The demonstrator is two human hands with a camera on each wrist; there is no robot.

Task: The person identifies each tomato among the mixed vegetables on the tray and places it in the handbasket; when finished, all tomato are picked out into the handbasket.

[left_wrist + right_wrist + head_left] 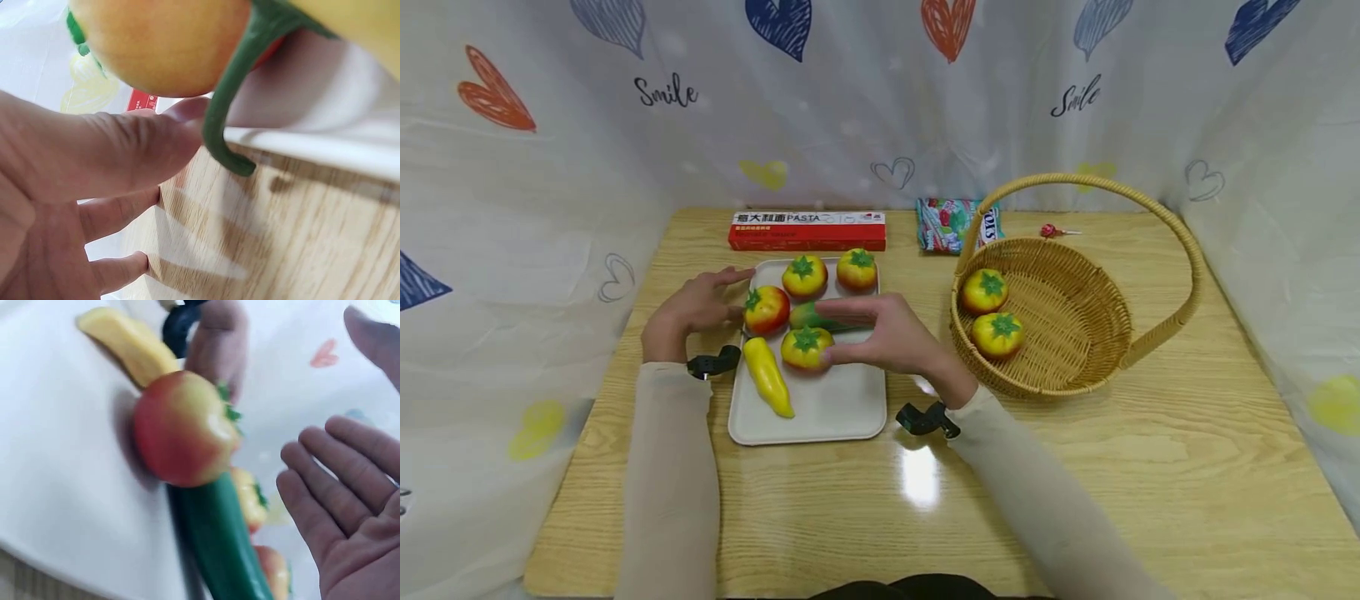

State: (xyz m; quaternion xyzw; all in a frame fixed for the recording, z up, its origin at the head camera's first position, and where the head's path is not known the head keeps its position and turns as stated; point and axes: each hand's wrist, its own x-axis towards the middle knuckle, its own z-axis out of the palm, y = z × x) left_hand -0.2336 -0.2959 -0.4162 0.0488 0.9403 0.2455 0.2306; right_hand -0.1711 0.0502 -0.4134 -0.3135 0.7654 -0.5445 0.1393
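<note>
A white tray [842,408] holds several red-and-yellow persimmon-like fruits with green leafy tops, a yellow chili pepper [767,379] and a green cucumber [215,534]. My right hand [895,337] reaches over the tray, thumb and fingers spread, above the nearest fruit [805,348]. In the right wrist view its straight fingers stand apart from that fruit, and it hides part of the cucumber in the head view. At the tray's left edge is my left hand [696,308], beside a redder fruit [767,310]. Its thumb lies near the pepper's stem [228,119]; it holds nothing.
To the right stands a wicker basket [1075,383] with a tall handle and two similar fruits [997,336] inside. Behind the tray lies a red pasta box [807,237]. A candy bag [947,225] and a lollipop [1051,230] lie at the back of the wooden table.
</note>
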